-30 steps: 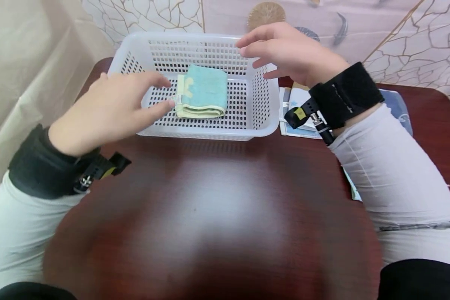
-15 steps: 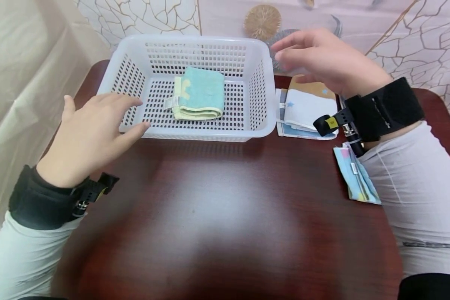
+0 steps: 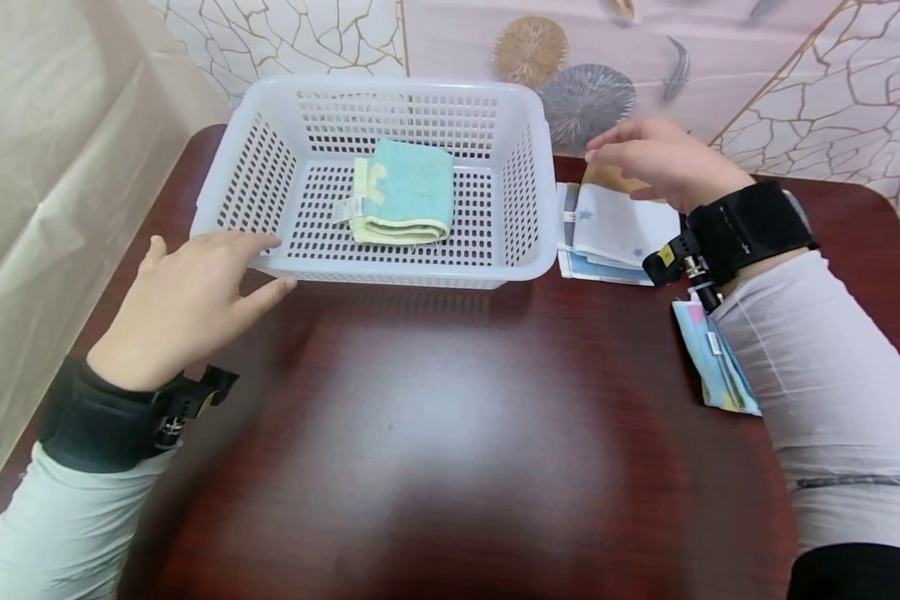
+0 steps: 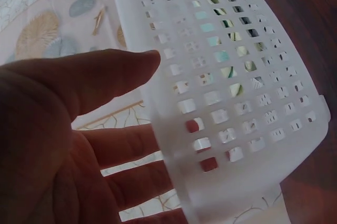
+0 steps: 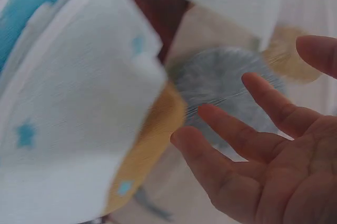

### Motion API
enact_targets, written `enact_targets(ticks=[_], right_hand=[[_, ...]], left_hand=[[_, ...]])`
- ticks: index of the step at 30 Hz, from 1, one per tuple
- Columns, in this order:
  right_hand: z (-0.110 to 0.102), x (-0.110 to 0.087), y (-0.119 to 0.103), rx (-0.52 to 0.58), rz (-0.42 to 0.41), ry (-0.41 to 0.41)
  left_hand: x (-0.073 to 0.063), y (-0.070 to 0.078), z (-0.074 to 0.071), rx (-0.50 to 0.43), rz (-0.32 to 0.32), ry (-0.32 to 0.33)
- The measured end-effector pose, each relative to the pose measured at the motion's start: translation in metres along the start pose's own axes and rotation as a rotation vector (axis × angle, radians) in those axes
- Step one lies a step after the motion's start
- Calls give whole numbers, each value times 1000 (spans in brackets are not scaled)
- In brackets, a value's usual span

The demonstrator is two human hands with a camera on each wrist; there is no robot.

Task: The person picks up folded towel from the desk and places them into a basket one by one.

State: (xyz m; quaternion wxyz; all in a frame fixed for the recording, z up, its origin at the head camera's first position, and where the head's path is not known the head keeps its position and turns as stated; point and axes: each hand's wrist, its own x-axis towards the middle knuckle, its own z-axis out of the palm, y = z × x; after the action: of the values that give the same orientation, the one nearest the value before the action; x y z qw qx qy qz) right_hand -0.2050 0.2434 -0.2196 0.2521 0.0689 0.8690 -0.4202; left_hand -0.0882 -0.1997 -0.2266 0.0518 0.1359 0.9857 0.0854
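Note:
A white plastic basket (image 3: 390, 273) stands at the back of the table, with a folded teal towel (image 3: 412, 187) with pale yellow edges inside. My left hand (image 3: 187, 300) is at the basket's front left corner. In the left wrist view its thumb lies at the rim while the other fingers (image 4: 126, 145) reach behind the wall, loosely spread; contact is unclear. Over the folded white towel (image 3: 618, 221) with blue stars and a brown part hovers my right hand (image 3: 663, 162). Its fingers (image 5: 226, 129) are spread and hold nothing. The white towel lies on a blue-edged one.
Another folded light blue towel (image 3: 712, 358) lies by my right forearm. The dark red-brown table (image 3: 435, 417) is glossy. Behind it hangs a patterned cloth (image 3: 465, 42), and a beige curtain (image 3: 60, 167) hangs at the left.
Both hands have drawn back from over the basket. The left has moved left and nearer to me; the right has gone right, then down toward the white towel. The teal towel stays in the basket.

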Motion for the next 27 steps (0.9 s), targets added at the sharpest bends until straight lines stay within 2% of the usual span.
enact_targets(ticks=[6, 13, 20, 27], right_hand=[[-2, 10, 18, 45, 72, -34], [-1, 15, 23, -28, 61, 7], [5, 24, 23, -143, 45, 86], [9, 37, 30, -348, -10, 198]], left_hand=[[2, -3, 3, 37, 19, 17], [3, -4, 0, 34, 25, 8], [5, -9, 0, -23, 30, -9], [8, -12, -4, -54, 50, -54]])
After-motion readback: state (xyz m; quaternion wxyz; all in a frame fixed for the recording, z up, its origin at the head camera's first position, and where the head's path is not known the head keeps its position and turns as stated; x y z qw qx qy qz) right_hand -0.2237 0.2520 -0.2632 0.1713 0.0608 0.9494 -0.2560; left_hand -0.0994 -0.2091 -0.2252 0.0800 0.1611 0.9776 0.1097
